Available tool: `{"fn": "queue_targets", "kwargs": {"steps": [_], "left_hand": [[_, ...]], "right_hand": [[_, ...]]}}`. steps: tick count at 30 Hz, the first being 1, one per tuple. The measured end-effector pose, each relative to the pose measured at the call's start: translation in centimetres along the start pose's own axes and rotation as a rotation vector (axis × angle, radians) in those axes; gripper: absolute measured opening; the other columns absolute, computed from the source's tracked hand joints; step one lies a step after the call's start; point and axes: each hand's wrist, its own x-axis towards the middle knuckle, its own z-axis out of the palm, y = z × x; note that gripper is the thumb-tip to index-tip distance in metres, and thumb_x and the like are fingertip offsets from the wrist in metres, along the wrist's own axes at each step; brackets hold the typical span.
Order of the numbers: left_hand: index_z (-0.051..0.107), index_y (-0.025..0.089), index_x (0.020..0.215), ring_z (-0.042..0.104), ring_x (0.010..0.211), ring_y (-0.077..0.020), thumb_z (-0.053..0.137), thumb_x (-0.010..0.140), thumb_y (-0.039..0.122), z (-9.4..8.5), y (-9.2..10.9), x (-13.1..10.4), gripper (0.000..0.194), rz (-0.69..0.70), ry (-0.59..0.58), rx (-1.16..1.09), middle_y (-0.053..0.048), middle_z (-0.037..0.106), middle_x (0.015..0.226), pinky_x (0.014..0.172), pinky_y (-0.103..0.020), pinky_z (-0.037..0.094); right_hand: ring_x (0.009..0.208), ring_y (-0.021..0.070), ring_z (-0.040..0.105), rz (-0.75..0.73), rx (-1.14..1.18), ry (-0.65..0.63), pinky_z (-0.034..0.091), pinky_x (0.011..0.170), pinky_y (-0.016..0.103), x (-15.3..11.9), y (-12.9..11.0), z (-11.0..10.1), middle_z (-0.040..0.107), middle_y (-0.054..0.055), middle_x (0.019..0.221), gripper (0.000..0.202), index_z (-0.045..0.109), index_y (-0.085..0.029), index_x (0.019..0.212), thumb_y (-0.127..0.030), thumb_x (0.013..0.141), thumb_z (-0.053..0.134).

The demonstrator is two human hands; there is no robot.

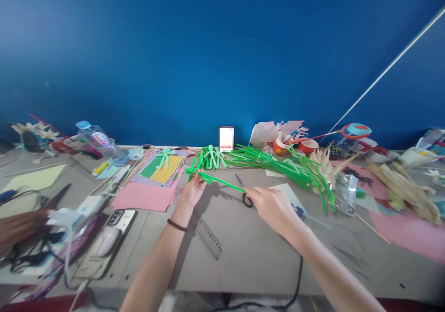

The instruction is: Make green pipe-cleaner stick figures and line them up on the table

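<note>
My left hand (194, 189) is closed on a bent green pipe cleaner piece (225, 182), which stretches across to the right. The fingers of my right hand (266, 205) pinch its far end, just above the black handle of the scissors (247, 200). Behind my left hand several green pipe cleaner figures (211, 156) stand together near the wall. A long bundle of green pipe cleaners (278, 166) lies to their right. A clear ruler (208, 235) rests on the table between my forearms.
Pink paper (146, 196) and a phone (102, 247) with a white mouse lie left. Another person's hand (21, 228) is at the far left, near cables. A bottle (97, 138) stands behind. Paper cups (280, 146) and dried husks (413, 191) are on the right. A small screen (226, 138) stands centrally.
</note>
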Motion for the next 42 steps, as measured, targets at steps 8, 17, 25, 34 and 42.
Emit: {"fn": "queue_targets", "kwargs": {"steps": [8, 17, 25, 34, 42], "left_hand": [[0.058, 0.015, 0.062, 0.055, 0.053, -0.0053, 0.060, 0.079, 0.002, -0.3, -0.4, 0.0, 0.021, -0.026, 0.009, 0.044, 0.001, 0.067, 0.071, 0.053, -0.018, 0.043], [0.059, 0.015, 0.064, 0.055, 0.053, -0.0053, 0.070, 0.070, 0.006, -0.4, -0.7, -0.2, 0.016, -0.034, -0.037, 0.141, 0.001, 0.067, 0.072, 0.054, -0.018, 0.044], [0.064, 0.012, 0.068, 0.057, 0.054, -0.0106, 0.079, 0.061, 0.014, -0.3, -2.0, -1.3, 0.017, -0.073, -0.133, 0.398, 0.001, 0.062, 0.062, 0.054, -0.024, 0.045], [0.068, 0.019, 0.066, 0.056, 0.055, -0.0129, 0.073, 0.070, 0.022, 0.0, -3.6, -2.1, 0.007, 0.001, -0.230, 0.741, 0.000, 0.060, 0.057, 0.058, -0.024, 0.043], [0.068, 0.015, 0.071, 0.057, 0.054, -0.0125, 0.073, 0.071, 0.021, 0.3, -5.2, -2.8, 0.007, -0.041, -0.263, 0.622, -0.001, 0.062, 0.058, 0.058, -0.025, 0.043]], "right_hand": [[0.072, 0.0166, 0.067, 0.209, 0.312, 0.061, 0.048, 0.062, 0.024, -5.8, 2.4, 1.8, 0.071, 0.004, 0.085, 0.027, 0.069, -0.024, 0.090, -0.028, 0.090, 0.043], [0.056, 0.0159, 0.061, 0.391, 0.679, 0.147, 0.047, 0.050, 0.024, -8.9, 2.3, 5.7, 0.067, 0.004, 0.067, 0.029, 0.068, -0.019, 0.083, -0.037, 0.088, 0.046], [0.087, 0.0250, 0.061, 0.321, 0.233, 0.396, 0.043, 0.077, 0.039, -10.8, 5.1, 9.7, 0.069, 0.007, 0.089, 0.019, 0.065, -0.022, 0.082, -0.029, 0.087, 0.049], [0.096, 0.0271, 0.056, 0.418, 0.139, 0.344, 0.042, 0.077, 0.040, -11.4, 8.9, 11.3, 0.066, 0.008, 0.099, 0.025, 0.068, -0.023, 0.078, -0.033, 0.085, 0.047], [0.085, 0.0262, 0.063, 0.426, 0.164, 0.421, 0.044, 0.077, 0.043, -11.3, 11.5, 9.7, 0.071, 0.007, 0.087, 0.034, 0.072, -0.025, 0.073, -0.044, 0.085, 0.046]]}}
